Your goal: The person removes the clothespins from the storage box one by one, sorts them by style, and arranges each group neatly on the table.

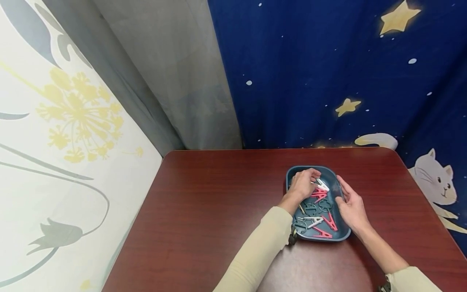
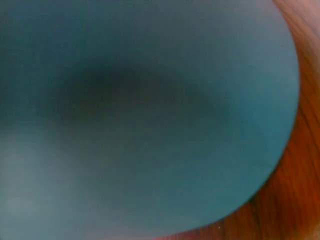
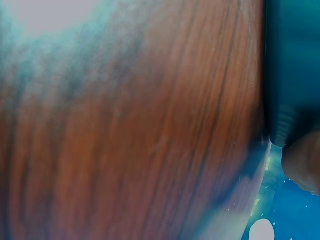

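A blue, rounded rectangular tray (image 1: 341, 236) lies on the table, holding red clothespins (image 1: 330, 222), white clothespins (image 1: 314, 221) and several dark grey-green round pieces (image 1: 310, 209). My left hand (image 1: 303, 184) reaches over the tray's far left side, fingers bent down beside a white clothespin (image 1: 322, 185); I cannot tell whether they pinch it. With my right hand (image 1: 351, 208) I grip the tray's right rim, thumb over the edge and fingers along the outer side. Blurred blue tray surface (image 2: 240, 165) fills most of the left wrist view. A fingertip (image 3: 302, 162) touches the tray wall (image 3: 300, 60) in the right wrist view.
The dark red wooden table (image 1: 204, 211) extends left of the tray and ends at a far edge just beyond it. Behind hang a grey curtain (image 1: 175, 73) and a blue starry curtain (image 1: 310, 73). A patterned white wall (image 1: 54, 170) borders the left.
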Demonstrator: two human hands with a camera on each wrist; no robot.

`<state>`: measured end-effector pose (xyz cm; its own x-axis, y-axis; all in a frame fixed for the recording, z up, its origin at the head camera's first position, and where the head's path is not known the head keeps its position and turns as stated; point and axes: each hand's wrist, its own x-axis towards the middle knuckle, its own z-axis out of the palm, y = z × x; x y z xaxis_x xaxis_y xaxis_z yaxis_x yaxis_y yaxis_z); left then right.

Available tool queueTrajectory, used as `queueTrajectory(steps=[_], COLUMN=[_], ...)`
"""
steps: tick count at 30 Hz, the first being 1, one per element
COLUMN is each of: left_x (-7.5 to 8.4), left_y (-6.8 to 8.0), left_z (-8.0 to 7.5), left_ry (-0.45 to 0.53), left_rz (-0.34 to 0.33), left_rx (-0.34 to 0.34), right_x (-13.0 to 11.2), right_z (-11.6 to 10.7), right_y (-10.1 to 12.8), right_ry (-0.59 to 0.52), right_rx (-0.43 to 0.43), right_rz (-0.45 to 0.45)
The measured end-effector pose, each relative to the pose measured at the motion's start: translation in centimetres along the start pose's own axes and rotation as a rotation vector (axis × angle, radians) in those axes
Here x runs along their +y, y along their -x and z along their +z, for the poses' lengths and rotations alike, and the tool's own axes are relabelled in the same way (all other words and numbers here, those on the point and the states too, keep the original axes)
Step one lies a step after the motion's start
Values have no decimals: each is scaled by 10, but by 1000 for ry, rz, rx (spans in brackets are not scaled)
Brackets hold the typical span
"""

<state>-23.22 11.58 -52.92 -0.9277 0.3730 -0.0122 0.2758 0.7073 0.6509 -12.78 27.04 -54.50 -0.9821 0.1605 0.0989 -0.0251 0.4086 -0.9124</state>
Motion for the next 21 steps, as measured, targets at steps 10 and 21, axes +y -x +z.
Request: queueTrajectory(steps=[10,21], left_x=[0,-3], left_y=[4,2], left_z=[0,5], left_ry=[-61,-179], left_rz=[-26,51], left_rx=[-20,-22], right_x=[0,-1], right_z=[0,-1], right_y=[0,1], right_ry=[3,6], right_rx=[-12,-18], right_rz=[11,13])
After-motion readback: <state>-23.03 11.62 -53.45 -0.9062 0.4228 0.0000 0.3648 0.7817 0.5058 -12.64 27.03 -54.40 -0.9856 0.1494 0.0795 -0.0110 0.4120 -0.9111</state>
